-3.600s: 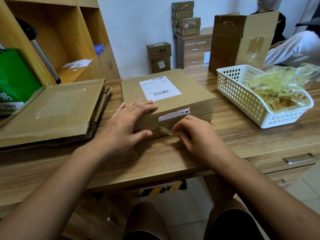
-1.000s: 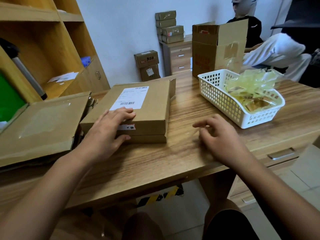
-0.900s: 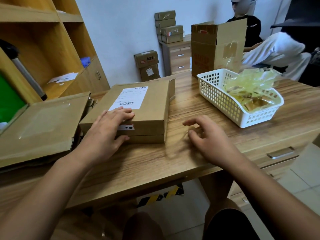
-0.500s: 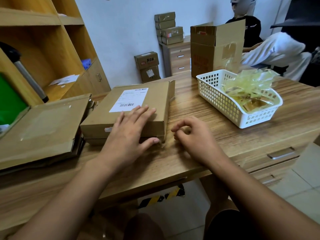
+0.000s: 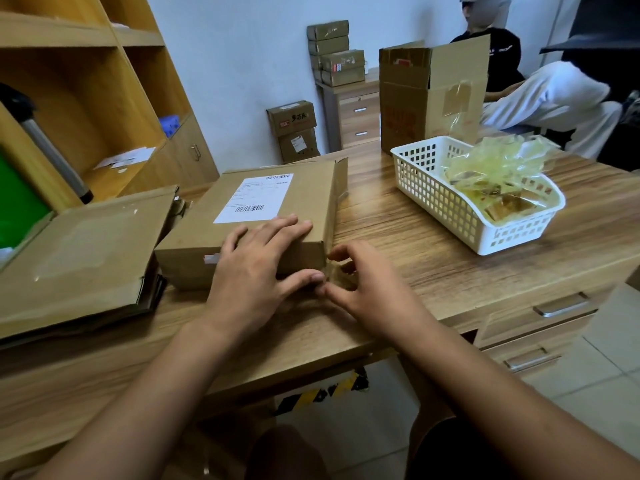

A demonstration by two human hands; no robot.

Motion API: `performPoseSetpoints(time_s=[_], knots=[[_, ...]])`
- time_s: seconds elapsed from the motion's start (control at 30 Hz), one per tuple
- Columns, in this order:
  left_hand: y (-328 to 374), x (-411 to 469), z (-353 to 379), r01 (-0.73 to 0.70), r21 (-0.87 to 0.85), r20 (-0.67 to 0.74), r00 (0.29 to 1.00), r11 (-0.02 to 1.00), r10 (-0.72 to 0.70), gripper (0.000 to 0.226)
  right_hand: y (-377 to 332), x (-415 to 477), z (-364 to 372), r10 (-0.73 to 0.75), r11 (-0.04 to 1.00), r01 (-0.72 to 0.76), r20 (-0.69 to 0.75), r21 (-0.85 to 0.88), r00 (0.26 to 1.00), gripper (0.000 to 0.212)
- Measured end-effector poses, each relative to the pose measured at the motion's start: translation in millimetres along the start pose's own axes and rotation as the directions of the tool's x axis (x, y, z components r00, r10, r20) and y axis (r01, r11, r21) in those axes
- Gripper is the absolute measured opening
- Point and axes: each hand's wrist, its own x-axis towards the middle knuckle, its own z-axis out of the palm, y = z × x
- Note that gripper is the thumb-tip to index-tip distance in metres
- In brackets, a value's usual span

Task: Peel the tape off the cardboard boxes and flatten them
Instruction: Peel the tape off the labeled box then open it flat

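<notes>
Left hand (image 5: 256,268): flat on the near right part of the box top, fingers straight and slightly spread, thumb stretched low along the near side face. It presses rather than grips.
Right hand (image 5: 367,289): tucked in at the box's near right corner, fingers curled, forefinger and thumb tip close around a bit of clear tape (image 5: 335,271). I cannot tell whether they actually pinch it.
Box (image 5: 304,195): closed and lying flat on the desk (image 5: 433,271), turned at an angle, with a white shipping label (image 5: 254,197) on top just beyond the left fingertips.
Left of the box: a pile of flattened cardboard (image 5: 79,251), right beside it.
Right and further off: a white basket (image 5: 433,188) holding crumpled yellowish tape (image 5: 498,164), well apart from the hands.
Far side: a tall open carton (image 5: 429,95) behind the basket.
</notes>
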Motion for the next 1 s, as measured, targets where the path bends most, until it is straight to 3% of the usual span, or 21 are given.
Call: performPoseSetpoints(time_s=[0.07,0.13,0.27,0.37,0.6,0.83,1.0], knots=[[-1.0,-0.2,-0.2,-0.005,0.0,0.001,1.0,1.0,0.005,0.072,-1.2,1.2,-1.3,-0.041,0.998,0.039,-0.039,-0.049,0.998,0.018],[-4.2,-1.7,-0.7,-0.01,-0.004,0.013,1.0,1.0,0.01,0.072,0.5,0.9,-5.9,-0.015,1.0,0.014,-0.039,-0.014,0.999,0.003],[-10.3,-7.2,-1.3,-0.039,0.01,0.008,0.999,0.999,0.039,0.069,6.8,1.7,-18.5,0.088,0.981,-0.086,-0.003,0.173,0.996,0.012],[-15.7,-10.9,-4.3,-0.056,-0.037,0.006,0.998,0.998,0.056,0.069,16.4,9.0,-31.3,0.155,0.944,-0.107,-0.131,0.313,0.979,0.014],[-23.7,-10.1,-14.9,-0.119,-0.176,0.09,0.987,0.977,0.136,0.07,27.6,19.1,-41.9,0.203,0.946,-0.117,-0.273,0.301,0.94,0.017],[-34.6,-16.4,-25.9,-0.112,-0.187,0.132,0.982,0.976,0.138,0.072,21.5,22.3,-31.0,0.195,0.96,-0.1,-0.365,0.263,0.91,0.015],[-38.3,-17.7,-30.9,-0.09,-0.2,0.127,0.985,0.976,0.117,0.069,24.7,39.3,-43.1,0.318,0.889,-0.073,-0.493,0.453,0.81,0.018]])
